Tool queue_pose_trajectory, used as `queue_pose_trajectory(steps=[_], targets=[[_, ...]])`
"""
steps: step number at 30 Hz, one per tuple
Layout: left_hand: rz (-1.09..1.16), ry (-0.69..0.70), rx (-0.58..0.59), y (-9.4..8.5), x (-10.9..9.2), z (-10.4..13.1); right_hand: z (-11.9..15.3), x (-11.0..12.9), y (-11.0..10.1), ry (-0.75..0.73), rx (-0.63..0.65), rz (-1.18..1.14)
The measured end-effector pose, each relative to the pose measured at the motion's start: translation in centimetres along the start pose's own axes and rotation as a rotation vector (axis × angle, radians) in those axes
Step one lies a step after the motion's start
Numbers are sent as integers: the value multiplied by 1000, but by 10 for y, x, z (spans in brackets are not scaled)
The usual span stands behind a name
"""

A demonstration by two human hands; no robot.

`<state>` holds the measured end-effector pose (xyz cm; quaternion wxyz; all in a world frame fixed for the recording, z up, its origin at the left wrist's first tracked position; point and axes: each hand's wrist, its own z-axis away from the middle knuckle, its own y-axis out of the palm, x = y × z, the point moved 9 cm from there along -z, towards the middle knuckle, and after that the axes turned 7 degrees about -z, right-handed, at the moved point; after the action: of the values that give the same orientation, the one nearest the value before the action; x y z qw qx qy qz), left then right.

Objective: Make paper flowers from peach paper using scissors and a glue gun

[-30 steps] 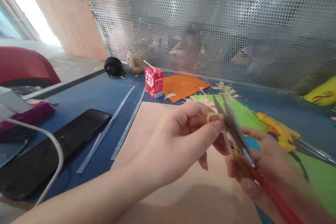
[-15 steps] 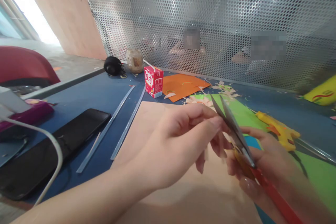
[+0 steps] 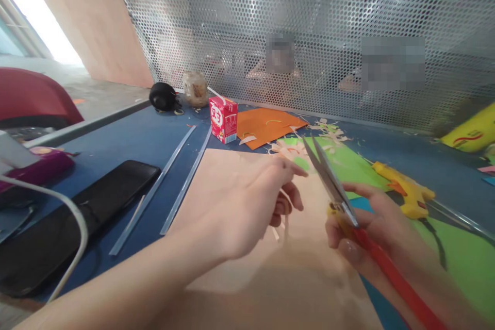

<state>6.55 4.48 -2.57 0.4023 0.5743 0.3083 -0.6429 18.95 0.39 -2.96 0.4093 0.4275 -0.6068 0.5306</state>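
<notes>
My right hand (image 3: 371,227) grips red-handled scissors (image 3: 328,178), blades slightly apart and pointing up and away. My left hand (image 3: 240,206) hovers over a tan paper sheet (image 3: 232,165), fingers curled around thin tan paper strips (image 3: 285,216) that dangle below them. A gap separates the left fingertips from the scissor blades. The tan sheet lies on a blue table (image 3: 135,139).
Black phone (image 3: 85,211) and white cable (image 3: 73,216) at left. Two clear glue sticks (image 3: 174,165), red drink carton (image 3: 223,119), orange paper (image 3: 266,124), green paper (image 3: 348,165), yellow glue gun (image 3: 406,191). A perforated metal screen (image 3: 309,20) at the back, people behind it.
My left hand has drawn back left and down from the blades with the strips. The scissors have shifted slightly left, and the view moved a little.
</notes>
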Motion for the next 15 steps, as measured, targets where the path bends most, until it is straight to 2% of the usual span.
queue_pose_trajectory(steps=[2, 4, 7, 11, 15], targets=[[-79, -100, -8, -5, 13, -4, -3, 0, 1, -4, 37, -38], [-198, -129, -19, -10, 19, -8, -5, 0, 2, 14, 52, -96], [-299, -87, 34, -10, 19, -13, -8, -1, 2, 42, 67, -168], [-315, -23, 91, -7, 20, -20, -13, -5, 3, 59, 99, -231], [-267, -65, 95, -6, 25, -23, -16, -6, 2, 39, 128, -265]])
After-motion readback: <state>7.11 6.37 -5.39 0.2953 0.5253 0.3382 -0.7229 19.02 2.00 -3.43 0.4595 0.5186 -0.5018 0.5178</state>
